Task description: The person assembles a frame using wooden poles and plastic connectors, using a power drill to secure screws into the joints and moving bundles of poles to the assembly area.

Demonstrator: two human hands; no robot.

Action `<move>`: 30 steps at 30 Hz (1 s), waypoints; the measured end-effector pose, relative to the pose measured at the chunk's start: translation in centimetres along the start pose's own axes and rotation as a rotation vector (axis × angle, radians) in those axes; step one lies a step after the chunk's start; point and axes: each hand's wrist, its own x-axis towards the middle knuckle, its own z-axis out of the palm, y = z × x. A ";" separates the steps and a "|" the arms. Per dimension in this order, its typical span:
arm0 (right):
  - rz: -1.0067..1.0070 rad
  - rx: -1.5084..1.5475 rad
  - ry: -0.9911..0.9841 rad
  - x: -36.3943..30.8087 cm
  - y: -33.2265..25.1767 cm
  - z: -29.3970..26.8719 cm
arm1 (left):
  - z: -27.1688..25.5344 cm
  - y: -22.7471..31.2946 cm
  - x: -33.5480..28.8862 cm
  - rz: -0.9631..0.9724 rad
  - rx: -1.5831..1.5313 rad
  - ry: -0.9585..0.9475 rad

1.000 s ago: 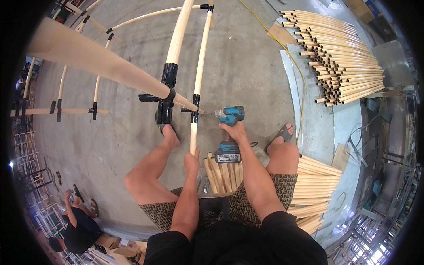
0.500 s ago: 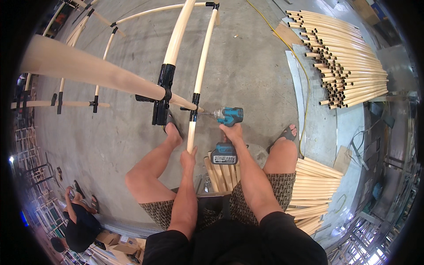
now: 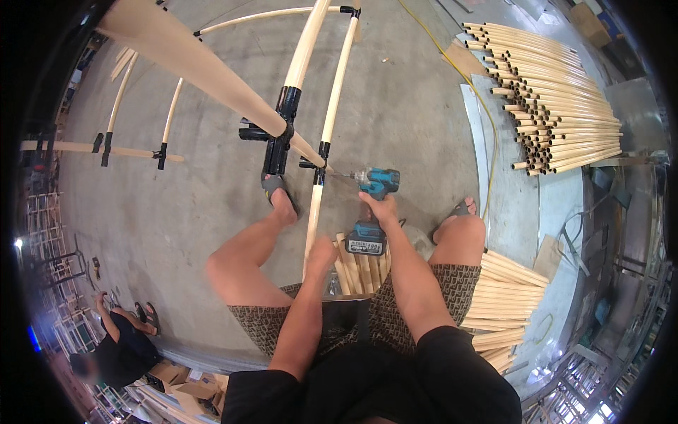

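Observation:
My right hand (image 3: pixel 380 208) is wrapped round the grip of a teal and black cordless driver (image 3: pixel 381 182). The driver's bit points left at a black pipe joint (image 3: pixel 321 169) on a slim cream tube. Beside the lower part of that cream tube (image 3: pixel 313 220) is my left hand (image 3: pixel 323 253), off to its right; motion smears its fingers, so their closing is unclear. A thick cream tube (image 3: pixel 205 74) runs from the upper left through a larger black joint (image 3: pixel 281 134), down to the slim tube's joint.
More frame tubes with black joints (image 3: pixel 162 154) stand at left. A big stack of cream tubes (image 3: pixel 558 106) lies at upper right, further tubes (image 3: pixel 501 300) by my right leg. A yellow cord (image 3: pixel 487 120) crosses the floor. Another person (image 3: pixel 127 346) sits lower left near cardboard boxes (image 3: pixel 187 389).
My left hand has come off the cream tube and moved right. The driver has shifted slightly right in view, its bit still near the joint. The frame appears shifted right and up.

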 end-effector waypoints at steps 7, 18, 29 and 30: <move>0.085 -0.075 0.222 -1.8 0.5 -2.8 | 7.8 -5.6 2.3 -0.067 -0.224 -0.298; -0.074 0.004 0.276 -1.6 -2.6 -7.1 | -9.8 6.9 -5.2 0.620 -1.193 0.014; -0.205 0.073 0.155 -5.2 -8.3 -4.1 | -27.6 10.7 -30.5 1.358 -1.248 0.616; -0.245 0.070 0.129 -5.4 -8.9 -3.7 | -29.0 10.9 -32.5 1.311 -1.166 0.663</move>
